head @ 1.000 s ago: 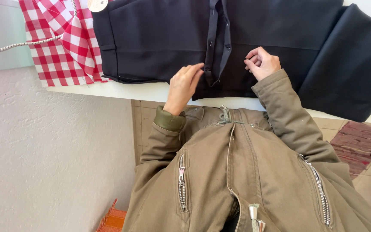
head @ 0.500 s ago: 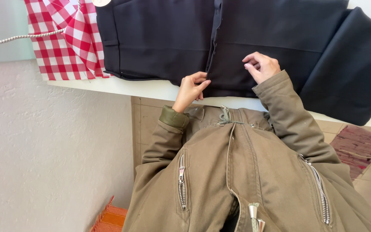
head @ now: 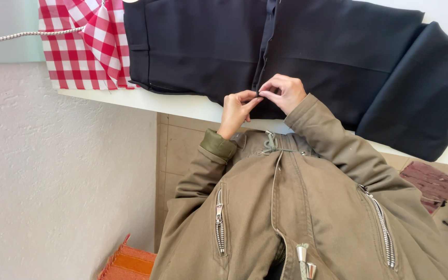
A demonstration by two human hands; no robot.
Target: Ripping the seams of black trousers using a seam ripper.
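A black garment (head: 198, 52) lies spread on a white table (head: 172, 103), with a dark seam or opening running down its middle. My left hand (head: 237, 111) and my right hand (head: 285, 92) meet at the near end of that seam. The fingertips of both pinch the black fabric edge there. My olive jacket sleeves reach up from the bottom of the view. A darker navy part (head: 421, 98) of the cloth hangs toward the right table edge.
A red and white checked cloth (head: 86, 44) lies at the table's left end, with a braided white cord (head: 22, 36) leading off left. A white textured wall (head: 53, 171) stands left. An orange mat (head: 128, 262) and a maroon rug (head: 431, 181) lie on the tiled floor.
Both hands have come together at the near end of the middle seam. The left moved right, the right moved left, and both now pinch the fabric edge.
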